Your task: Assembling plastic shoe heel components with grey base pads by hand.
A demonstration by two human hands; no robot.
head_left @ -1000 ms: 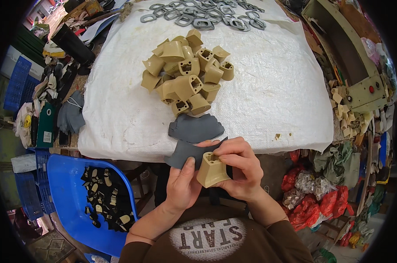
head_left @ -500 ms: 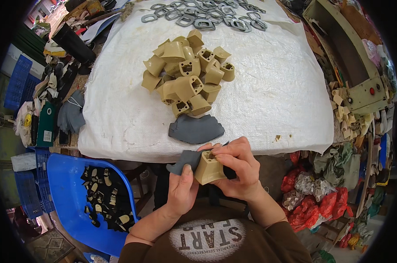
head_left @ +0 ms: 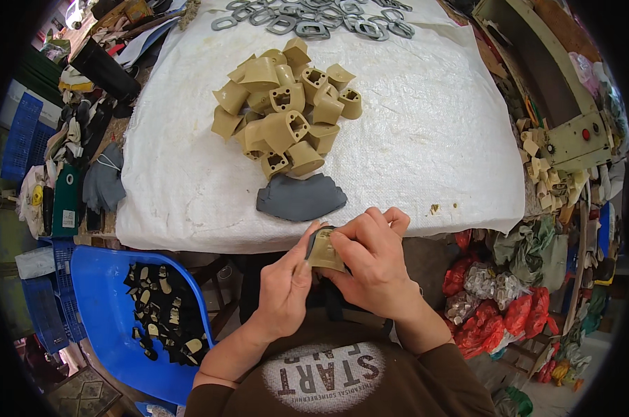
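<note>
Between both hands, near the table's front edge, is a beige plastic shoe heel (head_left: 326, 254). A strip of dark grey covering material (head_left: 311, 244) bends round its left side. My left hand (head_left: 284, 285) presses this material against the heel, fingers behind and thumb on the near side. On the other side my right hand (head_left: 377, 258) grips the heel, its thumb and fingers near the upper edge. Just beyond lies a stack of curved dark grey pieces (head_left: 302, 197). Behind that rises a pile of beige heels (head_left: 262, 132), several with their holed ends showing.
White woven sheeting (head_left: 425, 139) covers the table, with grey ring-shaped pieces (head_left: 312, 29) at its far end. At lower left, a blue basin (head_left: 95, 306) holds small black and beige parts. Red bags (head_left: 484, 332) lie at the right, below a greenish metal machine (head_left: 571, 142).
The heel has turned in my hands, and the grey material that stuck out leftward now curves against its side. My right hand has shifted over the heel's upper part.
</note>
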